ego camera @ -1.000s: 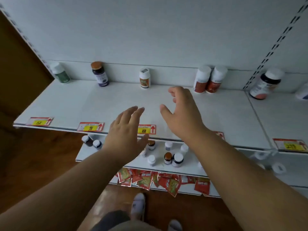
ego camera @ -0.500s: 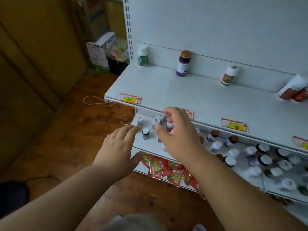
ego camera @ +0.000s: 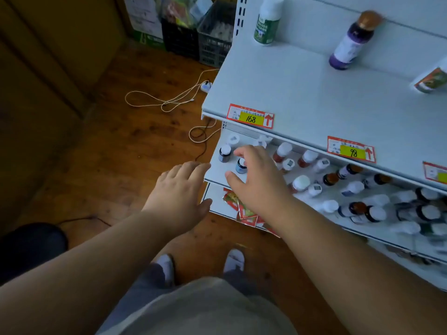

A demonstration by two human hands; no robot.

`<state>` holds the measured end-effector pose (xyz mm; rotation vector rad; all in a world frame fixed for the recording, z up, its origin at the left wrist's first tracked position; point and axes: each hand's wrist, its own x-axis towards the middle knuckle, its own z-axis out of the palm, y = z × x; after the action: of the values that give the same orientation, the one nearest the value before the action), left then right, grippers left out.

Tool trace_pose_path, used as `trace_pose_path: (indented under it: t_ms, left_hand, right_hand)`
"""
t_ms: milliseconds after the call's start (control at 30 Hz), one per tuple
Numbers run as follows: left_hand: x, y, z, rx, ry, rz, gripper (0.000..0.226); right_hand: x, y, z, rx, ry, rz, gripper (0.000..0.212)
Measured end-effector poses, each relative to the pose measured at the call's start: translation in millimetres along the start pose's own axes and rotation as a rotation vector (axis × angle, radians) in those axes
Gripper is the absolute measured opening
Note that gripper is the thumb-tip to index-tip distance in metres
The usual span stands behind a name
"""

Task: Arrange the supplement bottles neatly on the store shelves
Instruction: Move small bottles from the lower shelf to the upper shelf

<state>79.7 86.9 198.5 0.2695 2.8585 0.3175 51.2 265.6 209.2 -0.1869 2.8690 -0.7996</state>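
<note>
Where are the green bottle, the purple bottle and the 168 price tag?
green bottle (ego camera: 265,25): head view, on its label.
purple bottle (ego camera: 348,48): head view, on its body.
168 price tag (ego camera: 250,116): head view, on its yellow patch.

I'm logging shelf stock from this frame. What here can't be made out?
- Head view: bottles at the right of the lower shelf are motion-blurred; no reliable count.
- Bottle labels, like the purple bottle, are too blurred to read.
- The right hand covers part of the small dark bottle; contact unclear.
- The third price tag is cut by the right edge.
</note>
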Motion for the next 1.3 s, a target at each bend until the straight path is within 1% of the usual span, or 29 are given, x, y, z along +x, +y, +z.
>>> trace_pose_path:
  t_ms: [167, 300, 367, 433, 533, 633, 767, 900, 1000, 1100, 1200, 1300]
  left_hand:
    - [35, -68, 9, 0.035, -0.055, 0.108, 0.076]
    - [79, -117, 41, 0.034, -0.104, 0.224, 0.075]
    - [105, -130, 62, 0.034, -0.112, 0.265, 0.076]
    - [128, -137, 85, 0.017, -0.136, 0.294, 0.076]
    - [161, -144, 125, 0.003, -0.139, 0.303, 0.077]
    - [194, -149, 166, -0.013, -0.107, 0.293, 0.079]
    - [229, -152, 214, -0.035, -0.096, 0.296, 0.081]
    - [247, -160, 244, -0.148, -0.080, 0.239, 0.082]
    - [243, -169, 244, -0.226, -0.084, 0.235, 0.082]
    - [216, -183, 222, -0.310, -0.119, 0.216, 0.086]
    - [170, -193, 170, -0.491, -0.202, 0.189, 0.096]
    - [119, -198, 112, -0.565, -0.321, 0.214, 0.107]
  right_hand:
    - [29, -19, 61, 0.034, 0.012, 0.156, 0.048]
    - [54, -12, 126, 0.143, 0.074, 0.401, 0.052]
    - [72, 4, 156, 0.143, 0.131, 0.487, 0.051]
    - [91, 22, 181, 0.104, 0.163, 0.516, 0.052]
    - [131, 49, 213, 0.067, 0.181, 0.500, 0.051]
    - [177, 81, 239, 0.002, 0.252, 0.503, 0.041]
    - [219, 115, 265, -0.007, 0.364, 0.555, 0.041]
    - [241, 129, 286, -0.079, 0.402, 0.528, 0.040]
    - [237, 128, 291, -0.028, 0.432, 0.518, 0.026]
    - [203, 98, 285, 0.169, 0.402, 0.515, 0.020]
    - [153, 47, 260, 0.419, 0.265, 0.590, 0.012]
    - [100, -15, 223, 0.687, 0.219, 0.644, 0.005]
